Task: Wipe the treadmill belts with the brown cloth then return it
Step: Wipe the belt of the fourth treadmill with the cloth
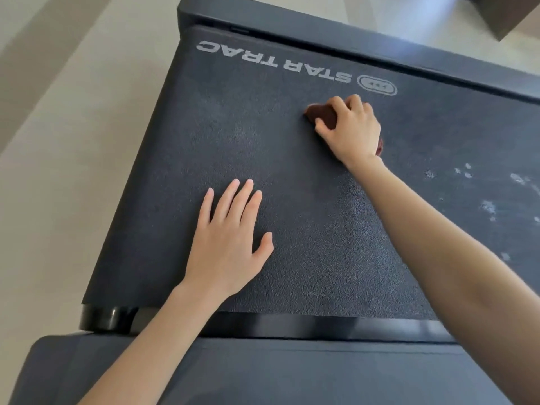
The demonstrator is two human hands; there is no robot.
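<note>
Brown cloth [323, 116], likely soft and light, bunched in the grip of the right hand [355, 133], one o'clock on the treadmill belt [292, 176].

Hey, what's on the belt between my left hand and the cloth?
Nothing: the head view shows only bare belt between the left hand and the cloth under the right hand.

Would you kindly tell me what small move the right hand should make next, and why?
Probably slide the brown cloth right and nearer, onto the whitish smudges. The right hand grips it beside the STAR TRAC logo, the left hand lies flat on the treadmill belt, and those smudges show on the belt's right part.
</note>
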